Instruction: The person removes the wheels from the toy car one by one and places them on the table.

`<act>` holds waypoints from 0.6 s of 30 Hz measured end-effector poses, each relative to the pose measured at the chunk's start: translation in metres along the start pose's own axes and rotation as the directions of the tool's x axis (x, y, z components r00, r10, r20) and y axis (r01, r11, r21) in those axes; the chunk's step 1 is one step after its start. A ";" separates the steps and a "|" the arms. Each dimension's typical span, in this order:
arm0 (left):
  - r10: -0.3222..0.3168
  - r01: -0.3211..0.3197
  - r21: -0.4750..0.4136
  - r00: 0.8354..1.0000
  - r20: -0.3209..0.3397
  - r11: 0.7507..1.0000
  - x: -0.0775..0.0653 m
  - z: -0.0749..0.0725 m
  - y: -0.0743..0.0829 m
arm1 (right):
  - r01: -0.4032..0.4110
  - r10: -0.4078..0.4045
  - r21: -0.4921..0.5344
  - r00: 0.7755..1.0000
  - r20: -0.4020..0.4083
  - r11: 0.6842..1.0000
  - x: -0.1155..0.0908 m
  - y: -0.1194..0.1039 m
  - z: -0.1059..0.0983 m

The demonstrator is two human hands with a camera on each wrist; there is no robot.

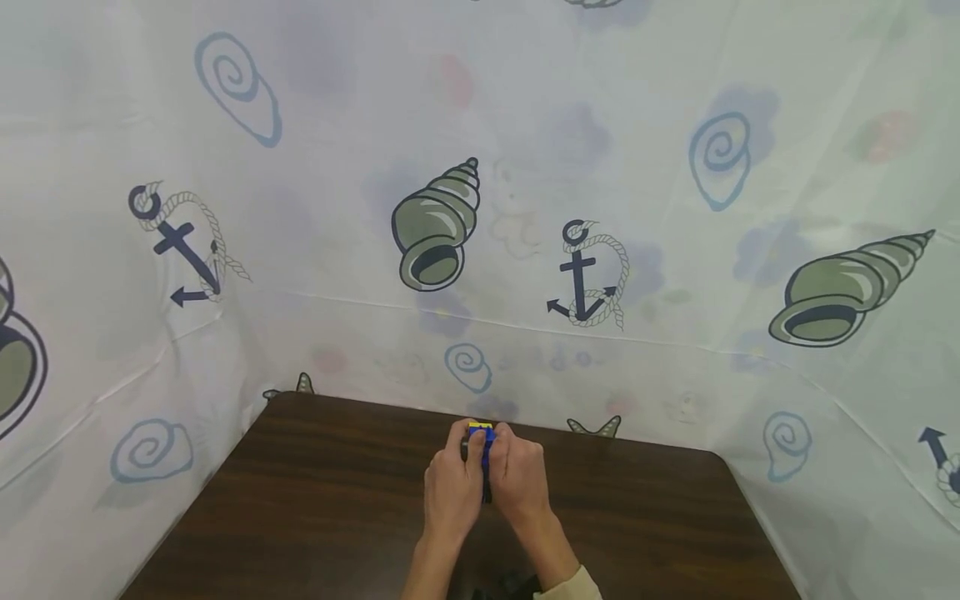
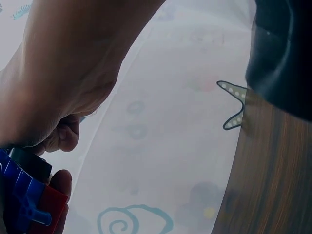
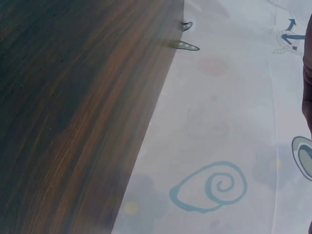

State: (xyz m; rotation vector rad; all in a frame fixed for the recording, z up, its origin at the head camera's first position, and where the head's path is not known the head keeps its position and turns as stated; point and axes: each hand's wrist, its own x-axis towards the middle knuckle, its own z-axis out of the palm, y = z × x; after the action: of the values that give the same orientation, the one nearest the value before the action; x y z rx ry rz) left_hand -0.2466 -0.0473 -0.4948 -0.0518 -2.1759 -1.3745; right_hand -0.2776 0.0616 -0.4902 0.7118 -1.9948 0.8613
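In the head view both hands meet in front of the body, over the far part of the table. Between them is a small blue plastic toy-like piece (image 1: 487,435) with a yellow top; its exact kind I cannot tell. My left hand (image 1: 453,492) grips it from the left, thumb laid along its near side. From the right, my right hand (image 1: 519,475) pinches it with curled fingers. The left wrist view shows the blue plastic (image 2: 19,192) with a red block and a black block against it, partly cut off by the frame. Only a sliver of hand edges into the right wrist view.
A dark wood-grain table (image 1: 337,483) lies beneath the hands. Behind it and at both sides hangs a white cloth (image 1: 330,225) printed with shells, anchors and starfish. Dark shapes (image 1: 513,582) show between the forearms at the bottom edge.
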 end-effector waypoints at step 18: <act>-0.081 0.092 -0.418 0.996 0.043 0.904 0.003 0.001 -0.007 | -0.410 0.364 0.389 0.912 0.190 0.825 0.007 -0.016 -0.005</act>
State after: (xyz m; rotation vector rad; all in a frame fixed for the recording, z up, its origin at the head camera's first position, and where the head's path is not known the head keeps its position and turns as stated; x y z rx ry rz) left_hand -0.2523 -0.0505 -0.4993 -0.1352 -1.8801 -1.8831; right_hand -0.2669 0.0545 -0.4774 0.5984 -2.1077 1.5658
